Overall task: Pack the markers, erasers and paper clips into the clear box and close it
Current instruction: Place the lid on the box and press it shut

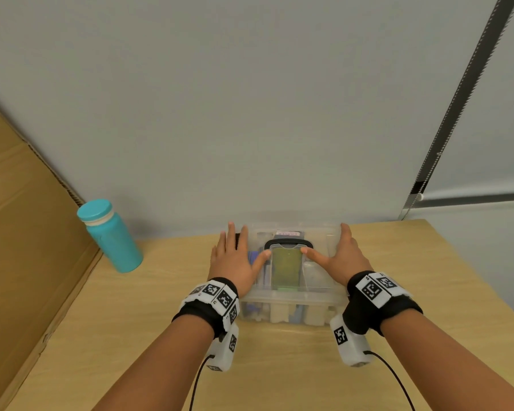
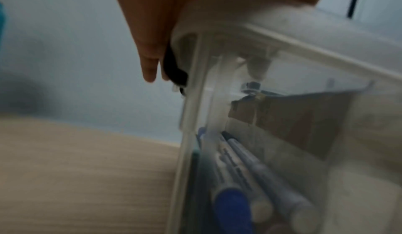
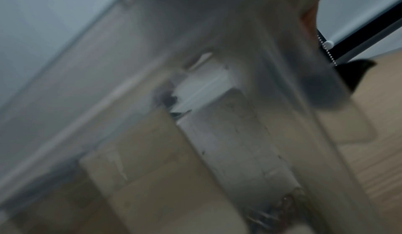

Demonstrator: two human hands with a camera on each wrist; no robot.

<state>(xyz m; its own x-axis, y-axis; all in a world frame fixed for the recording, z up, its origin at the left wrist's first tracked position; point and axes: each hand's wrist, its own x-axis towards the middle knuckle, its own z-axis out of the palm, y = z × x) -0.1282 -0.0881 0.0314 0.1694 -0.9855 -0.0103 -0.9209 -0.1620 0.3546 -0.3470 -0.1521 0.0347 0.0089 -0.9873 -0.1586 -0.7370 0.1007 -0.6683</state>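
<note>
The clear box (image 1: 291,298) sits on the wooden table against the wall, its lid on with a black handle (image 1: 288,244) lying on top. My left hand (image 1: 235,256) lies flat on the lid's left side, fingers straight, thumb reaching toward the handle. My right hand (image 1: 341,256) presses flat on the lid's right side in the same way. Through the box wall I see blue-capped markers (image 2: 239,177) lying inside, and white erasers (image 1: 279,312) in the front compartments. A black latch (image 2: 176,69) hangs at the box's left end beside my fingertips (image 2: 150,71). The right wrist view is blurred; pale blocks (image 3: 239,143) show through plastic.
A teal bottle (image 1: 110,235) stands at the back left of the table (image 1: 131,336). A cardboard box (image 1: 21,247) flanks the table's left edge. The wall runs just behind the clear box. A blind cord (image 1: 419,197) hangs at the right.
</note>
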